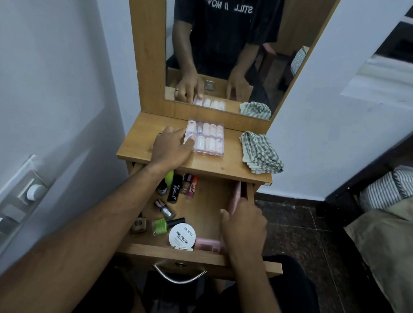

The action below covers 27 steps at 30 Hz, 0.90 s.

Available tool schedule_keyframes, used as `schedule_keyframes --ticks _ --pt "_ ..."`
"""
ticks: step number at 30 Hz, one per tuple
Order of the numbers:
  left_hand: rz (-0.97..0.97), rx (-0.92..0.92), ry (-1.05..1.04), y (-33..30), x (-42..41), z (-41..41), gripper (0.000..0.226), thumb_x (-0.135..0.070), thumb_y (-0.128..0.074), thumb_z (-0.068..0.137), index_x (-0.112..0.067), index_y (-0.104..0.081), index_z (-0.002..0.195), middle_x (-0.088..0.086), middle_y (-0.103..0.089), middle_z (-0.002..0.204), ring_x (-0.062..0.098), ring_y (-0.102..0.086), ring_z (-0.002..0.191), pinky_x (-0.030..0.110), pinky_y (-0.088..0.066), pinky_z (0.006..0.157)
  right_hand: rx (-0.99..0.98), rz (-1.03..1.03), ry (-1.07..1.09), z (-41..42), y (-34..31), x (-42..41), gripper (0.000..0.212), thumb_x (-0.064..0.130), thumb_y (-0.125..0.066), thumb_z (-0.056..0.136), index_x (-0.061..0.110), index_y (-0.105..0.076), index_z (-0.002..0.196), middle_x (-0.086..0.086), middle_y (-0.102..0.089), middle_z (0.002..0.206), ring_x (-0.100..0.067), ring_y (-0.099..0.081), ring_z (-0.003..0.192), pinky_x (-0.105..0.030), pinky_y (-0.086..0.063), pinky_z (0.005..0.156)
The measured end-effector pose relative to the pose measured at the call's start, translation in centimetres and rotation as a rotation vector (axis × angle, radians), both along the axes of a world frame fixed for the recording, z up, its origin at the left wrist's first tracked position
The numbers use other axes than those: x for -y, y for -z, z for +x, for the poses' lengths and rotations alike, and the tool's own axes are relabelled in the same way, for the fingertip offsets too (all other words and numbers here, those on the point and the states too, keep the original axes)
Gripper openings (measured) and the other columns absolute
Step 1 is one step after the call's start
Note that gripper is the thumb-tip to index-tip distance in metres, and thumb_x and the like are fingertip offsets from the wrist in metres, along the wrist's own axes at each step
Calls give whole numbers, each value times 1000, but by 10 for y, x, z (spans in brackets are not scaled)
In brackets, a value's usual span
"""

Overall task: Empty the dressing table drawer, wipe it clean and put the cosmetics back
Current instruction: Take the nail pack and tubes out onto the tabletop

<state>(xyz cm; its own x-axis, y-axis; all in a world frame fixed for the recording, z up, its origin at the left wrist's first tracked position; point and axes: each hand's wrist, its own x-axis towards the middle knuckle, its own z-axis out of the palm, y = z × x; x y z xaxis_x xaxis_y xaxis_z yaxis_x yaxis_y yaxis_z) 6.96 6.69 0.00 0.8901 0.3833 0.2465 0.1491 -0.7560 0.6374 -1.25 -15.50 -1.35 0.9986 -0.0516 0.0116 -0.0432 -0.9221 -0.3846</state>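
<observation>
So, the left hand (170,145) is up on the desk (137,149), fingers curled around the left edge of a clear nail box (207,140) with the thumb on top of it. That box sits flat at about 12 o'clock on the desk, right under the mirror (232,48).

Below that, the drawer (211,205) is pulled out and still has stuff in it. Along its left side, around 9 to 11 o'clock, there's a bunch of little polish bottles and tubes: a black tube (175,189), a glitter bottle (186,184), a silver bottle (166,209) lying on its side, and a green bottle (160,226) also lying down. At 6 o'clock, against the front wall, is a round white tub (182,235) that says nail polish, with a pink case (209,245) just beside it.

The right hand (242,226) is in the drawer at roughly 3 o'clock, fingers on a pink flat thing (235,197) standing against the right wall. Can't tell if it's actually gripping it or just touching.

Over at 2 o'clock on the desk, a folded striped cloth (259,152) lies near the right edge, well apart from the nail box.
</observation>
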Motion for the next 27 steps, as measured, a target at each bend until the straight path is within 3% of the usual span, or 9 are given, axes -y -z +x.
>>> schedule_keyframes --ticks 6,9,12,14,16,18,21,24,27 --pt "-139 88 -53 -5 5 -10 34 -29 -57 96 -18 -65 127 -4 -54 92 13 -52 89 29 -39 79 -121 -89 -75 9 1 -6 38 52 -72 86 18 -63 100 0 -63 94 -13 -57 76 -25 -47 66" --pt "-228 258 -112 -4 21 -37 25 -14 -60 92 -14 -67 116 -2 -59 88 15 -55 83 34 -48 82 -127 -119 -115 15 2 -6 42 55 -74 82 20 -62 101 1 -63 95 -13 -56 77 -26 -46 66" --pt "-210 336 -59 6 49 -72 14 -8 -58 93 -14 -67 103 -3 -63 90 11 -57 81 22 -47 73 -114 -69 -126 18 1 -4 41 54 -73 81 18 -63 99 1 -63 93 -14 -56 75 -25 -43 63" --pt "-242 231 33 19 64 -87 8 -12 -61 92 -17 -66 96 -4 -62 86 7 -57 77 18 -43 66 -114 -26 -124 17 1 -2 40 53 -71 81 18 -65 100 1 -64 90 -14 -59 75 -25 -44 60" --pt "-224 33 145 32 74 -93 6 -20 -64 93 -18 -67 98 -4 -62 88 8 -58 79 20 -43 69 -140 23 -123 15 -1 0 37 52 -70 81 21 -68 100 3 -63 86 -15 -57 72 -24 -40 55" --pt "-209 -168 255 40 79 -94 20 -27 -62 96 -15 -66 111 -1 -66 100 12 -62 91 25 -48 78 -152 97 -122 13 -4 3 37 55 -67 80 25 -71 101 6 -64 84 -15 -57 72 -23 -35 53" --pt "-263 -256 353 37 80 -96 32 -29 -57 100 -17 -60 129 -2 -69 116 10 -64 104 23 -49 87 -132 255 -106 10 -9 10 35 58 -62 81 30 -74 98 11 -65 80 -14 -60 76 -26 -41 60" --pt "-533 -269 348 30 79 -100 34 -28 -60 100 -23 -58 134 -1 -72 115 17 -70 103 22 -54 84 -191 412 -87 10 -16 17 30 52 -61 85 31 -76 101 11 -69 82 -11 -65 80 -29 -50 68" --pt "-854 -327 339 23 83 -112 33 -23 -65 97 -28 -58 130 14 -74 102 35 -74 87 44 -62 77 -279 488 -107 7 -21 25 24 43 -62 86 29 -80 96 10 -74 81 -8 -67 79 -32 -56 73"
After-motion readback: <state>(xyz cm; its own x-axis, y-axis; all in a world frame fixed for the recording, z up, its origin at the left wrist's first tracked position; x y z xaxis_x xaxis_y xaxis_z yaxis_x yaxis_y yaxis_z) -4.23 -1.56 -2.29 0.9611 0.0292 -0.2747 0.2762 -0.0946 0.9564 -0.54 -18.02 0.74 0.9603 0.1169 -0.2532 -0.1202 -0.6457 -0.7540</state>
